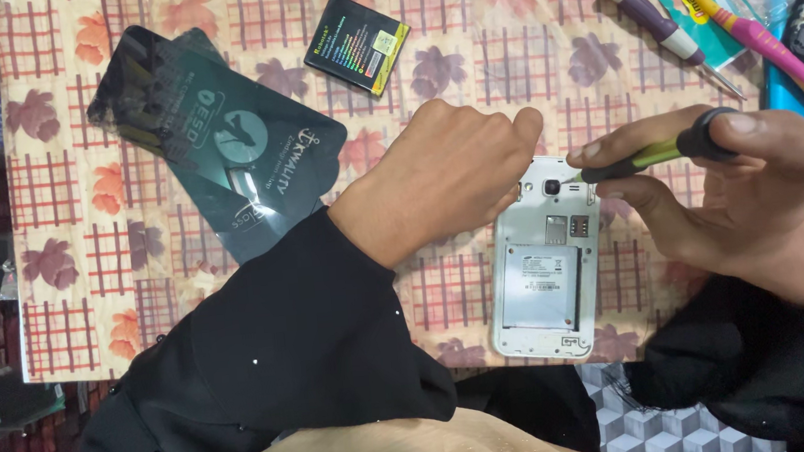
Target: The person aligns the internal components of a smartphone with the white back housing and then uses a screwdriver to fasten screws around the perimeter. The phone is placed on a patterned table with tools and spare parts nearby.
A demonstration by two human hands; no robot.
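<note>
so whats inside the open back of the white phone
The white phone shows a silvery labelled battery in its bay, card slots above it and the camera lens. The left hand covers the top left corner.

White phone (pixel 547 271) lies face-down (back cover off), screwdriver (pixel 653 154) tip touching it.

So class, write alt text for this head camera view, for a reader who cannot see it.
The right hand holds a green-handled screwdriver to the top of an opened white phone, steadied by the left hand. A loose battery lies on the patterned tablecloth.
</note>
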